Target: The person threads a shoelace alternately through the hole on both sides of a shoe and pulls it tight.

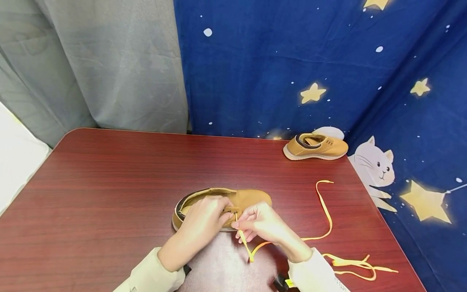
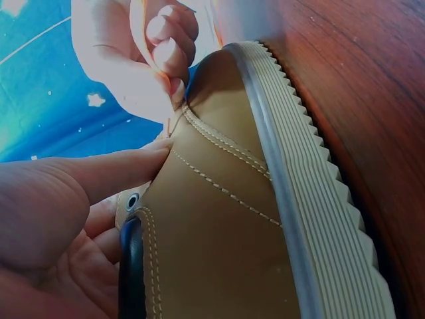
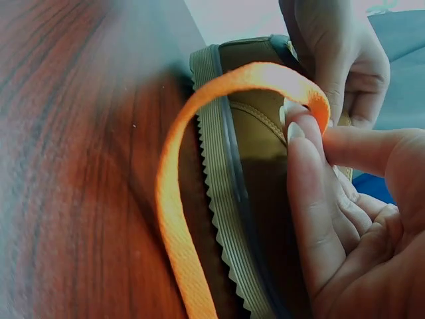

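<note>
A tan shoe with a ridged pale sole stands on the table, toe to the right. My left hand grips it at the eyelet flap. In the left wrist view the left thumb lies on the leather near the stitching, and the other fingers are partly hidden behind the flap. My right hand pinches a flat yellow shoelace between thumb and fingertips, close to the eyelets. From the pinch the lace loops down toward the table and runs on to the right past the wrist.
A second tan shoe, with no lace in its eyelets, stands at the far right corner of the dark red table. Another bundle of yellow lace lies at the right front. Grey and blue curtains hang behind the table.
</note>
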A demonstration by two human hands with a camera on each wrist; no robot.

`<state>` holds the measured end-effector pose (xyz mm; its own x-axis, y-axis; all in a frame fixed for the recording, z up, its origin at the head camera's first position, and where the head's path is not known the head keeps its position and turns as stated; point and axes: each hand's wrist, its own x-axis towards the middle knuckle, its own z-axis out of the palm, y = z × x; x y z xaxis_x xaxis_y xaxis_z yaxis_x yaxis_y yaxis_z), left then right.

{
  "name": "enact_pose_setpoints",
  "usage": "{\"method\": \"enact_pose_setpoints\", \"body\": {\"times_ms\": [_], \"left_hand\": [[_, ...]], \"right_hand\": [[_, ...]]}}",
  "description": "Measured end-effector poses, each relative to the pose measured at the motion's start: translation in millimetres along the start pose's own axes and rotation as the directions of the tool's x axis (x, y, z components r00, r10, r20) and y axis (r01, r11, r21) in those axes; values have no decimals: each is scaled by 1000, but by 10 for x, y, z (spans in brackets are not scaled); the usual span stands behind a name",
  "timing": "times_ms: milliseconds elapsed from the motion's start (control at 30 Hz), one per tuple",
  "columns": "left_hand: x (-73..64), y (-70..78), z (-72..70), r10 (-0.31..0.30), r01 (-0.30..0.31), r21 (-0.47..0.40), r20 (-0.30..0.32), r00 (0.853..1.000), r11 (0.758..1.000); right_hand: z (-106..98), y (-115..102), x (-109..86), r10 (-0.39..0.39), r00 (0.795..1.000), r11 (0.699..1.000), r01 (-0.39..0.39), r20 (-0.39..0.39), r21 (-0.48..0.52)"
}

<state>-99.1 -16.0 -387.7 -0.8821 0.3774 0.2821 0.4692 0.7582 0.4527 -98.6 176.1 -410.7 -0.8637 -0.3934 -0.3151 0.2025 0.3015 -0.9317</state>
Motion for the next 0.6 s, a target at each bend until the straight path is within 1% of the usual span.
{"method": "enact_pose_setpoints", "body": {"times_ms": [100,200,267,367,500,533,600], "left_hand": [[1,-2,-10,17,-17,-10,10,1000,1000],[19,-8,-32,5,-3,-59,41,999,998],[38,-14,-49,-19,27,-107,77,997,994],[71,-20,-66,-72,92,-161,125,989,983],[104,-25,-70,-127,155,-180,162,979,971],[107,-24,-76,-134,167,-188,177,975,968],[107,-17,-92,-150,195,-193,227,962,961]], "right_hand": [[11,3,0,-9,1000,1000,9,-13,-1],[16,4,-4,-20,999,1000,20,-29,-11],[19,-1,-5,-26,999,1000,26,-34,-15],[25,-14,-6,-36,998,999,35,-42,-25],[36,-29,-7,-53,996,998,50,-72,-48],[40,-34,-8,-58,995,997,54,-82,-53],[49,-38,-11,-61,993,997,56,-97,-53]]}}
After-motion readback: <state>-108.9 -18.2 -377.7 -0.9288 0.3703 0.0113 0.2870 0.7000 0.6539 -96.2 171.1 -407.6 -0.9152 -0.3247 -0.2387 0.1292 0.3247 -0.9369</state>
